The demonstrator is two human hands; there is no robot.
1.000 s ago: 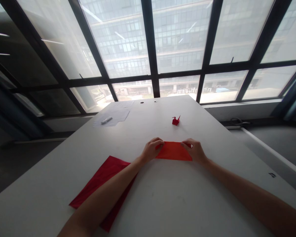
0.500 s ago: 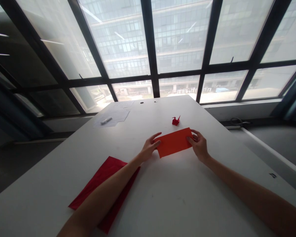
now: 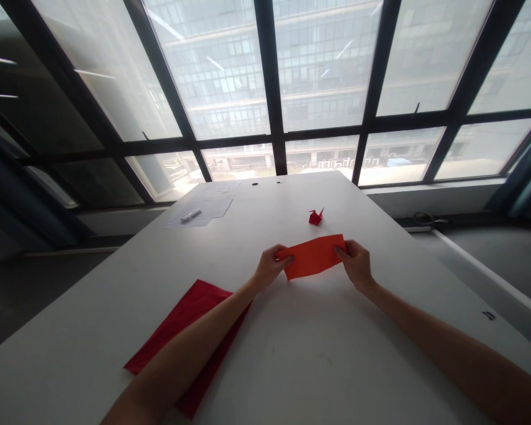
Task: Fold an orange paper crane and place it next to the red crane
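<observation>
A folded strip of orange-red paper [image 3: 314, 257] lies across the space between my hands, on or just above the white table [image 3: 287, 360]. My left hand [image 3: 271, 265] pinches its left end between thumb and fingers. My right hand [image 3: 355, 264] grips the right end the same way. Beyond the strip stands a small red origami crane [image 3: 315, 217], which neither hand touches. A larger sheet of dark red paper [image 3: 183, 321] lies flat on the table, partly hidden under my left forearm.
White papers [image 3: 200, 209] and a white marker-like stick [image 3: 191, 215] lie at the table's far left. Scissors [image 3: 426, 219] rest on a ledge beyond the right edge. Large windows span the far side, and the floor lies below the table's edges.
The strip has turned from a tilted angle to nearly level since half a second ago, and both hands have closed on its ends. A second earlier it lay lower, nearer me, under my fingers.
</observation>
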